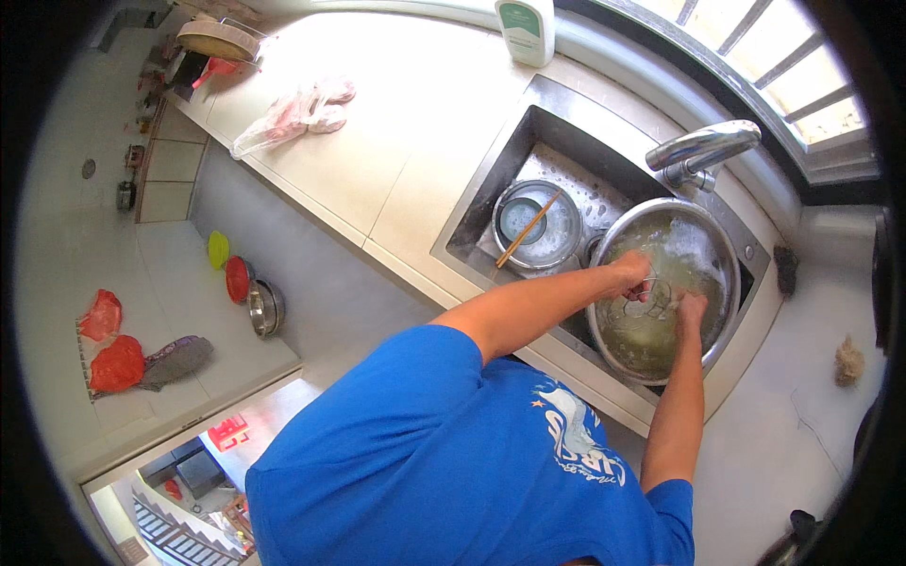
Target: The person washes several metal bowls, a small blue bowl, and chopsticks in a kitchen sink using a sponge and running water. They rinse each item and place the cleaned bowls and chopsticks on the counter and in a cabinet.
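Note:
A large stainless-steel basin [603, 339] of cloudy, greenish, foamy water rests in the sink [463, 237], tilted over its right part. My left hand [632, 274] is at the water's surface with curled fingers, gripping a thin, dark, wire-like thing [660, 297] whose loops trail into the water. My right hand [691, 307] reaches into the water beside it; its fingertips are hidden. Left of the basin, a metal bowl [565, 237] stands on the sink floor. A smaller bowl [520, 219] sits inside it, with wooden chopsticks [529, 230] lying across.
A chrome faucet [708, 145] arches beside the basin's far rim. A white bottle [525, 35] stands behind the sink. On the counter [382, 163] lies a plastic bag [301, 117] with pinkish contents. Metal and red bowls [239, 279] lean at the wall behind me.

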`<state>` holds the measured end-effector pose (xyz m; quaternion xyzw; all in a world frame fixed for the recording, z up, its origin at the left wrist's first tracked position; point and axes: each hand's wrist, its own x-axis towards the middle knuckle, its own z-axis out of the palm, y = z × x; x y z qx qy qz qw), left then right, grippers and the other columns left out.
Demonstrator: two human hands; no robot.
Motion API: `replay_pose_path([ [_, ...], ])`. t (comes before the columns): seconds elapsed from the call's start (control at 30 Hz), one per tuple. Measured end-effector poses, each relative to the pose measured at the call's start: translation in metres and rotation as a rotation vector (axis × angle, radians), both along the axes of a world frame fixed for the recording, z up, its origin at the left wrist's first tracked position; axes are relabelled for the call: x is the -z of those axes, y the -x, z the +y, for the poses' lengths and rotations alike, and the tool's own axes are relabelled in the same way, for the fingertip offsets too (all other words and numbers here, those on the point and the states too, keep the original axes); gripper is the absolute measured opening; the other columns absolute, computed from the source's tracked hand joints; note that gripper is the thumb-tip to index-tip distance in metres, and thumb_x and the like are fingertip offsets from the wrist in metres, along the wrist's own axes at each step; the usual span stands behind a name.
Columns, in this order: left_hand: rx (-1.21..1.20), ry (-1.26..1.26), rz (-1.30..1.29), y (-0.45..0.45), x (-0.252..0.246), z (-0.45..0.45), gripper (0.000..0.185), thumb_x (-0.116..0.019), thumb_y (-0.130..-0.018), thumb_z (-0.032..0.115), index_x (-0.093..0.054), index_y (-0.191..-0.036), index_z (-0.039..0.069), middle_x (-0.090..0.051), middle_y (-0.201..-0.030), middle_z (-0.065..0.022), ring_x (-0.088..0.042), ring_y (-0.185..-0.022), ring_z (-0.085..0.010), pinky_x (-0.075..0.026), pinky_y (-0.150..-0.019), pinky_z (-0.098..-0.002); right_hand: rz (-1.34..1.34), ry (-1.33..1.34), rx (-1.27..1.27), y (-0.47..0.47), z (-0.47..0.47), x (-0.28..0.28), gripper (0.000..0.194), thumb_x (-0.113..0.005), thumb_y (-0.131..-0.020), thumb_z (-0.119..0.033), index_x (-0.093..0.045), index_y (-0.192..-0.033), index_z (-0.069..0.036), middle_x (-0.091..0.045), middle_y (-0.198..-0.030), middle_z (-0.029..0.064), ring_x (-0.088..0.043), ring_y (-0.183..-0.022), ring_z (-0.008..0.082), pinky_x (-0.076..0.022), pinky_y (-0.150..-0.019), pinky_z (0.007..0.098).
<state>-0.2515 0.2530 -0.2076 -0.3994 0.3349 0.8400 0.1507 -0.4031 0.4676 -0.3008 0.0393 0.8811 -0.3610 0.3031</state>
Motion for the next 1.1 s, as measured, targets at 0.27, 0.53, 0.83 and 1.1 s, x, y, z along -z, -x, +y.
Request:
replay_pose_path([
  [0.27, -0.008, -0.129, 0.004, 0.011, 0.023, -0.014, 0.047, -0.032, -0.104, 0.046, -0.057, -0.114, 0.008, -0.062, -0.083, -0.0099, -0.062, -0.061, -0.0286, -0.046, -0.056, -0.0395, -0.061, 0.796, -0.089, -0.063, -0.081, -0.140, 0.015, -0.060, -0.095, -0.004, -0.068, -0.107, 0.001, -0.067, -0.106, 0.0077, -0.063, -0.096, 0.0227, -0.0495, -0.088, 0.0333],
  [0.53, 0.020, -0.383, 0.236, 0.009, -0.061, -0.005, 0.082, -0.016, -0.090, 0.086, -0.060, -0.112, 0.020, -0.064, -0.107, -0.0087, -0.058, -0.089, -0.0229, -0.045, -0.064, -0.0409, 0.814, 0.342, -0.715, -0.094, -0.133, -0.196, 0.019, -0.050, -0.098, -0.013, -0.065, -0.098, 0.000, -0.062, -0.100, 0.0188, -0.057, -0.095, 0.0373, -0.0434, -0.087, 0.0453],
  [0.83, 0.651, 0.554, 0.524, -0.015, -0.105, -0.020, 0.048, -0.057, -0.101, 0.042, -0.074, -0.103, -0.003, -0.073, -0.082, -0.0096, -0.062, -0.056, -0.0155, -0.050, -0.051, -0.0310, 0.110, 0.089, -0.796, -0.001, -0.103, -0.152, 0.026, -0.058, -0.096, -0.023, -0.066, -0.092, 0.001, -0.061, -0.079, 0.0056, -0.059, -0.073, 0.0160, -0.0484, -0.066, 0.0370],
  [1.1, -0.081, 0.119, 0.374, -0.050, -0.091, -0.096, 0.051, -0.053, -0.103, 0.044, -0.065, -0.112, -0.005, -0.073, -0.096, -0.0182, -0.072, -0.079, -0.0242, -0.059, -0.070, -0.0336, 0.081, -0.041, 0.090, -0.023, -0.028, -0.078, 0.027, -0.060, -0.092, -0.023, -0.070, -0.102, 0.000, -0.068, -0.090, 0.0093, -0.062, -0.075, 0.0186, -0.0471, -0.061, 0.0349],
])
